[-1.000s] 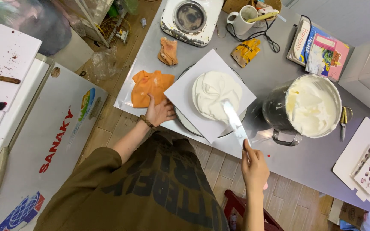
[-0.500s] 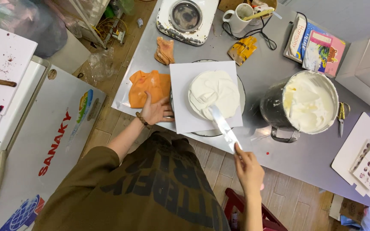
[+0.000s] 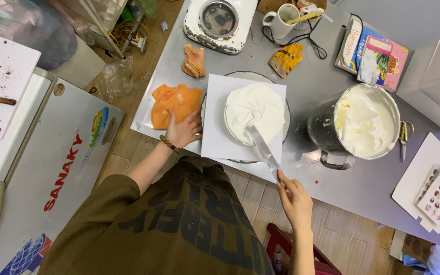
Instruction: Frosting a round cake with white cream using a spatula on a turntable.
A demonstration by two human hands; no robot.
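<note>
- Fingers point(image 3: 292, 186) of the right hand point(image 3: 296, 199) are wrapping narrowly around the handle of a long palette knife point(image 3: 262, 148), gripping it just off the near edge of the grey worktop point(image 3: 362, 188).
- Its blade is slanting up and away from the hand, with the tip lying on the near side of the white frosted cake point(image 3: 254, 113).
- Fingers point(image 3: 195, 127) of the left hand point(image 3: 183, 131) are lying loosely spread and flat, holding nothing, pressing on the worktop just left of the cake; a bead bracelet point(image 3: 168, 144) is circling that wrist.
- The cake is sitting on a square white board point(image 3: 220, 137), and a round turntable point(image 3: 240, 76) is showing under the board's far edge.
- An orange cloth point(image 3: 174, 102) is lying left of the cake, its near edge touching the left hand; a smaller crumpled orange rag point(image 3: 194, 61) is lying beyond it.
- A metal pot point(image 3: 322, 127) full of white cream point(image 3: 365, 122) is standing just right of the cake.
- Beyond the cake, a white appliance point(image 3: 220, 23), a white mug point(image 3: 281, 23) and a yellow packet point(image 3: 286, 58) are resting well apart from it.
- Scissors point(image 3: 403, 137) are lying right of the pot.
- A white chest freezer point(image 3: 52, 178) is standing far left of the cake, on the wooden floor.
</note>
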